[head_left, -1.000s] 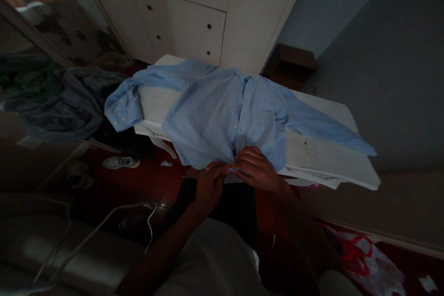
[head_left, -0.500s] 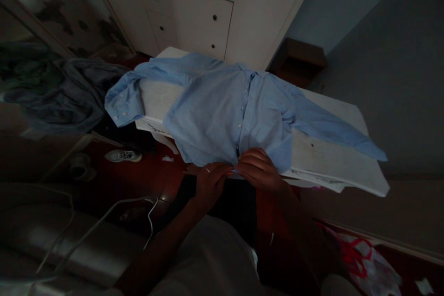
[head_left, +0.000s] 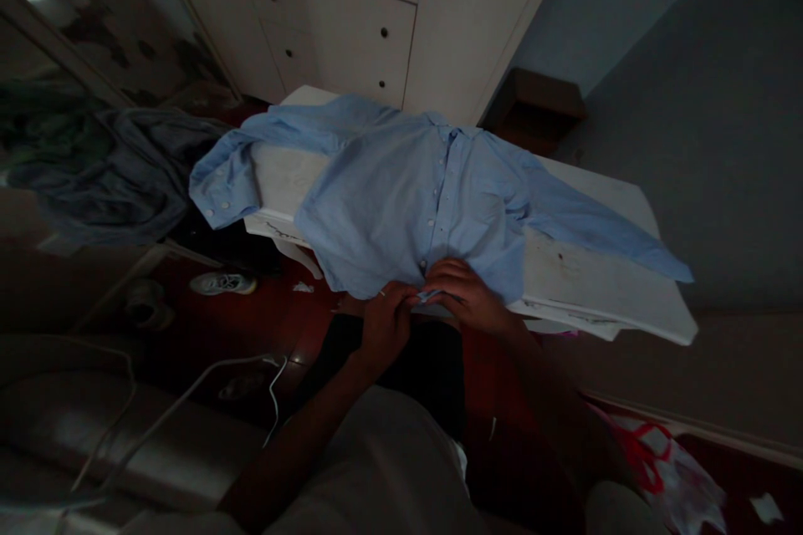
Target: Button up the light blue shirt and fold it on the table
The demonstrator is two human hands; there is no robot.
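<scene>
Showing a white cabinet at twelve o'clock and, before it, a white bench running from ten o'clock to just past three. Bearing, at centre, a blue shirt, front up, with sleeves spread toward nine and just past three o'clock. Held at the hem, at six o'clock, by left hand and right hand, with each grip pinched together on fabric. Laid out already; apparently not yet fastened along the visible front, with buttons exposed beside the placket. Impossible to tell between the hands.

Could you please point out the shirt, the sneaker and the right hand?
Shirt [head_left: 395, 192], head view: its front.
Sneaker [head_left: 223, 283], head view: its upper.
Right hand [head_left: 469, 296], head view: back of the hand.
</scene>
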